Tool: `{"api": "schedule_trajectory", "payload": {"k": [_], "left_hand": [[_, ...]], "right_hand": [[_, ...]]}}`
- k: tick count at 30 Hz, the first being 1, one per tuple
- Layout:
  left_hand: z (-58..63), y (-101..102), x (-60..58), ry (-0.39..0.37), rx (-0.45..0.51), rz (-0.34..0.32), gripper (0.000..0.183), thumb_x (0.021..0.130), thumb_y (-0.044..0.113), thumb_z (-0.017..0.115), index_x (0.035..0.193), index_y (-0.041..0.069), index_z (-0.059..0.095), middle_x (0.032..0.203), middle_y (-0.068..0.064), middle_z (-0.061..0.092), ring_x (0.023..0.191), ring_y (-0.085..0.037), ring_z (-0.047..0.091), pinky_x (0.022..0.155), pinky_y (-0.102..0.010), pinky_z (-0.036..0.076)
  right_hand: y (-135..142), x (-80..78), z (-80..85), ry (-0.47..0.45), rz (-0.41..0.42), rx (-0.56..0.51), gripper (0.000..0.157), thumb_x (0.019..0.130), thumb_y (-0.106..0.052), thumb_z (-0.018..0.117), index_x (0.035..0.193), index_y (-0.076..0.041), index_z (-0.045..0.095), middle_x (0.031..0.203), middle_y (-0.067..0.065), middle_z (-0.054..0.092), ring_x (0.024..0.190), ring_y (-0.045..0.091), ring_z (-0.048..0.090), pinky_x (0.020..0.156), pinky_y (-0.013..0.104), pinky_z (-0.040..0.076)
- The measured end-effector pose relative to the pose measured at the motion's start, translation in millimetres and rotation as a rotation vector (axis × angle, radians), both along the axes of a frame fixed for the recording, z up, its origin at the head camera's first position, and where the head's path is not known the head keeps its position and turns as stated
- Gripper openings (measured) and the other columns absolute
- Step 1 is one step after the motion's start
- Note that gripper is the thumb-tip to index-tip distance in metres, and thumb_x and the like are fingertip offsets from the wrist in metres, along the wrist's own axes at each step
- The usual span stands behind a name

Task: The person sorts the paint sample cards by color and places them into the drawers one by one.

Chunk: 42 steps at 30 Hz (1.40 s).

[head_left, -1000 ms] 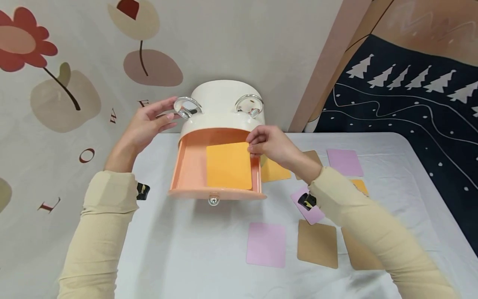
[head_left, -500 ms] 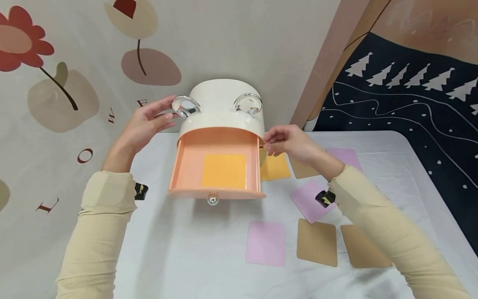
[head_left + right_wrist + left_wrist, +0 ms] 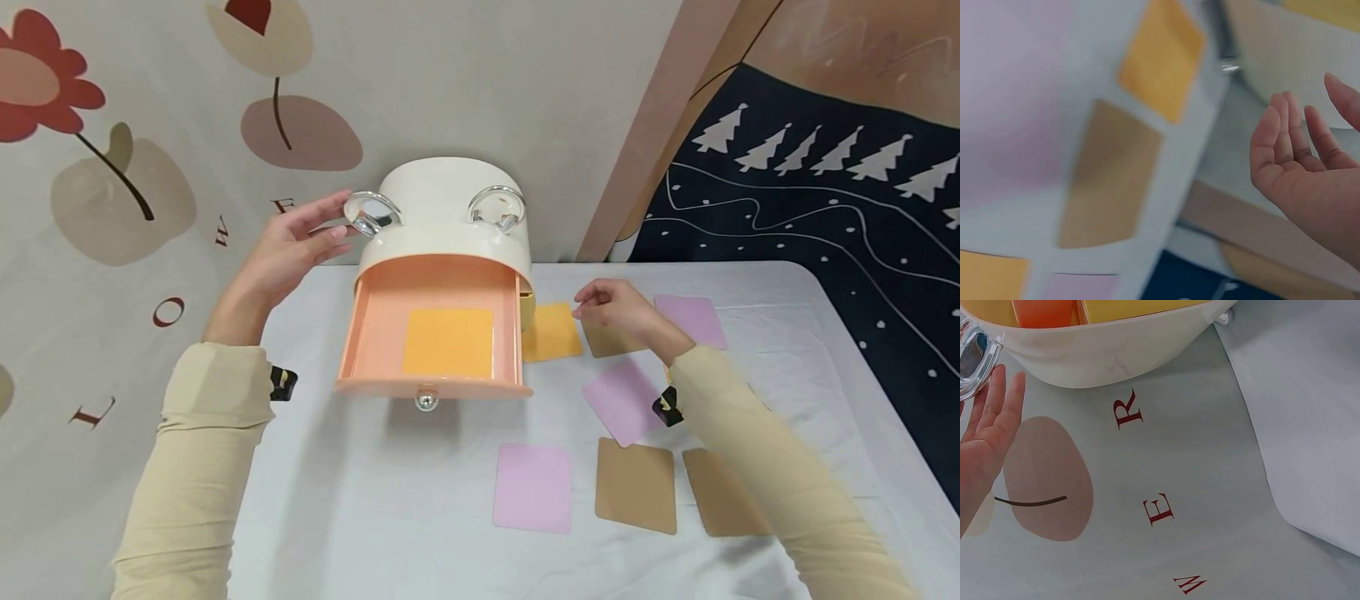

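In the head view, a peach drawer [image 3: 381, 333] is pulled out of a rounded white box [image 3: 452, 196]. One square orange card [image 3: 448, 343] lies flat inside it. My left hand [image 3: 294, 250] rests with extended fingers against the left silver ring-shaped ear [image 3: 372, 218] of the box. The left wrist view shows those fingers straight, touching the ear's edge. Nothing is held by my right hand [image 3: 618, 312], which hovers over a brown card [image 3: 609, 342] with loosely bent fingers. Next to that card, another orange card [image 3: 555, 333] lies beside the drawer.
Pink cards [image 3: 532, 487] and more brown cards [image 3: 636, 486] are spread over the white-covered table [image 3: 375, 517]. Another pink card [image 3: 690, 322] lies at the back right. A patterned wall [image 3: 187, 100] stands directly behind the box. A silver knob [image 3: 427, 401] sticks out of the drawer front.
My right hand has let go of the orange card, which dropped flat into the drawer. It then moved right, away from the box. My left hand has stayed at the ear.
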<state>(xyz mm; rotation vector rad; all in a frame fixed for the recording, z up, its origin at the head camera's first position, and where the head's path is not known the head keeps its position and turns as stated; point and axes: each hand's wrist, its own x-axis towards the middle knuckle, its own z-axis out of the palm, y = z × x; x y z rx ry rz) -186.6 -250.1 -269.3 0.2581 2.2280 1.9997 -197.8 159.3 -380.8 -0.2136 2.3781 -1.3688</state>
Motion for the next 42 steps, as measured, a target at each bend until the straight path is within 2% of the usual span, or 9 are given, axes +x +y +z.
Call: {"api": "schedule_trajectory", "payload": {"k": [4, 8, 12, 15, 19, 23, 30, 35, 42], "left_hand": [[-0.2, 0, -0.1, 0.005, 0.01, 0.004, 0.048, 0.091, 0.0, 0.052, 0.137, 0.008, 0.042, 0.13, -0.012, 0.043, 0.108, -0.016, 0.053, 0.092, -0.027, 0.044], [-0.6, 1, -0.2, 0.014, -0.007, 0.01, 0.049, 0.09, 0.0, 0.053, 0.137, 0.009, 0.043, 0.13, -0.012, 0.043, 0.107, -0.015, 0.053, 0.09, -0.026, 0.045], [-0.4, 1, -0.5, 0.018, -0.003, 0.008, 0.049, 0.09, -0.002, 0.053, 0.137, 0.008, 0.042, 0.13, -0.012, 0.044, 0.106, -0.014, 0.054, 0.091, -0.027, 0.045], [-0.1, 1, -0.2, 0.02, -0.005, 0.003, 0.05, 0.09, -0.003, 0.052, 0.137, 0.008, 0.042, 0.13, -0.012, 0.044, 0.105, -0.012, 0.054, 0.091, -0.026, 0.045], [0.6, 1, 0.7, 0.027, -0.033, 0.003, 0.05, 0.09, 0.002, 0.055, 0.137, 0.009, 0.042, 0.13, -0.011, 0.044, 0.105, -0.011, 0.054, 0.089, -0.024, 0.046], [0.6, 0, 0.8, 0.028, -0.036, 0.003, 0.051, 0.089, 0.005, 0.058, 0.137, 0.009, 0.042, 0.13, -0.011, 0.044, 0.105, -0.012, 0.054, 0.089, -0.024, 0.046], [0.9, 0, 1.6, 0.019, -0.041, 0.003, 0.052, 0.089, 0.005, 0.058, 0.138, 0.01, 0.042, 0.13, -0.011, 0.044, 0.104, -0.011, 0.055, 0.089, -0.024, 0.046], [1.3, 1, 1.4, 0.019, -0.039, 0.007, 0.051, 0.089, 0.003, 0.057, 0.137, 0.01, 0.043, 0.127, -0.01, 0.046, 0.106, -0.014, 0.054, 0.088, -0.023, 0.047], [1.5, 1, 0.8, 0.013, -0.036, 0.012, 0.05, 0.089, 0.0, 0.055, 0.137, 0.01, 0.043, 0.126, -0.01, 0.047, 0.105, -0.014, 0.055, 0.086, -0.022, 0.048]], "right_hand": [[1, -1.3, -28.9, 0.0, -0.024, 0.089, 0.027, 0.086, -0.009, 0.063, 0.107, 0.006, 0.056, 0.087, 0.011, 0.058, 0.08, 0.022, 0.053, 0.067, 0.026, 0.046], [1, -0.8, -52.2, 0.02, -0.057, 0.15, 0.028, 0.083, -0.012, 0.067, 0.104, 0.005, 0.059, 0.083, 0.009, 0.058, 0.071, 0.019, 0.053, 0.059, 0.022, 0.044], [1, 1.1, -67.1, -0.008, -0.091, 0.149, 0.029, 0.082, -0.01, 0.068, 0.102, 0.007, 0.056, 0.077, 0.008, 0.051, 0.059, 0.014, 0.047, 0.052, 0.021, 0.04], [-1, 2.0, -74.9, -0.037, -0.119, 0.161, 0.031, 0.081, -0.01, 0.069, 0.102, 0.007, 0.054, 0.075, 0.006, 0.045, 0.057, 0.013, 0.043, 0.051, 0.022, 0.037], [-5, 2.5, -82.7, -0.01, -0.137, 0.217, 0.034, 0.078, -0.013, 0.073, 0.1, 0.005, 0.054, 0.078, 0.007, 0.044, 0.064, 0.016, 0.043, 0.056, 0.024, 0.037], [-8, 3.4, -88.9, 0.067, -0.155, 0.254, 0.037, 0.074, -0.015, 0.076, 0.097, 0.007, 0.055, 0.082, 0.01, 0.045, 0.076, 0.022, 0.043, 0.064, 0.029, 0.037], [-16, 6.6, -94.0, 0.172, -0.194, 0.364, 0.041, 0.071, -0.018, 0.079, 0.094, 0.008, 0.056, 0.087, 0.017, 0.051, 0.082, 0.03, 0.045, 0.075, 0.04, 0.04], [-20, 8.5, -93.0, 0.12, -0.224, 0.4, 0.04, 0.072, -0.021, 0.077, 0.094, 0.005, 0.056, 0.097, 0.019, 0.049, 0.095, 0.034, 0.041, 0.083, 0.046, 0.035], [-22, 8.9, -90.1, 0.056, -0.243, 0.389, 0.034, 0.072, -0.019, 0.075, 0.09, 0.001, 0.055, 0.101, 0.018, 0.047, 0.1, 0.034, 0.039, 0.084, 0.048, 0.035]]}}
